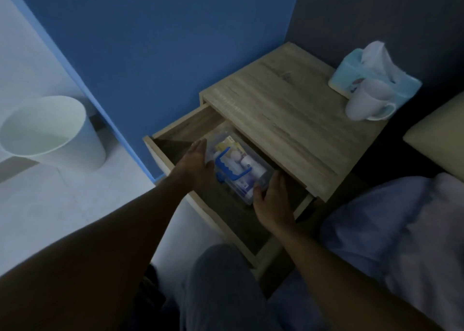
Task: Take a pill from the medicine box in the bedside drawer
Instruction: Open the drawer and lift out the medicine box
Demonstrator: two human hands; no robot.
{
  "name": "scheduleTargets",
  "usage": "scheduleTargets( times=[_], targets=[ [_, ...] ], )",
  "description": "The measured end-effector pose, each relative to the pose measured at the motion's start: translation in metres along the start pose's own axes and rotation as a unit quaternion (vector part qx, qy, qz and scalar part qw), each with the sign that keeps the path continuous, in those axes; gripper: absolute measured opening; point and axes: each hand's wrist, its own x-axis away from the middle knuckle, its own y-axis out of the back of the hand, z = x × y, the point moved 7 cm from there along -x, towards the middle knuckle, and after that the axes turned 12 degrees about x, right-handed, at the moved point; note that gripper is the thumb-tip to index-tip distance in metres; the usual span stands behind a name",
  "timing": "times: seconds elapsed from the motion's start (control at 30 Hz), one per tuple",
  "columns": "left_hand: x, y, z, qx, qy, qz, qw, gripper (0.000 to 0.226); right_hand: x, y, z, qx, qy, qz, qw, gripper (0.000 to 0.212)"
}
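The wooden bedside drawer (175,132) is pulled open. Inside it lies a clear plastic medicine box (238,165) with a blue handle, holding small bottles and packets. My left hand (198,162) lies flat against the box's left side, fingers extended. At the box's near right corner, my right hand (272,200) touches the edge with fingers curled. The box rests on the drawer floor between both hands. No pill is visible on its own.
On the nightstand top (276,105) stand a white mug (366,102) and a blue tissue box (371,74) at the far right. A white waste bin (50,132) stands on the floor at left. A bed with a pillow (391,225) lies at right.
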Motion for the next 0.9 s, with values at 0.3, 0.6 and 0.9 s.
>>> scheduleTargets(
  times=[0.3,0.6,0.9],
  targets=[
    [-0.046,-0.024,0.032,0.134,0.092,0.012,0.987,0.070,-0.037,-0.005,-0.021,-0.115,-0.105,-0.011,0.988,0.048],
    [-0.012,-0.008,0.031,0.200,0.115,-0.059,0.971,0.055,-0.010,-0.008,-0.022,-0.242,-0.174,-0.003,0.955,0.041],
    [0.031,0.069,-0.033,0.144,0.043,-0.146,0.978,0.050,0.014,0.043,0.026,-0.311,-0.111,0.010,0.944,0.031]
  ],
)
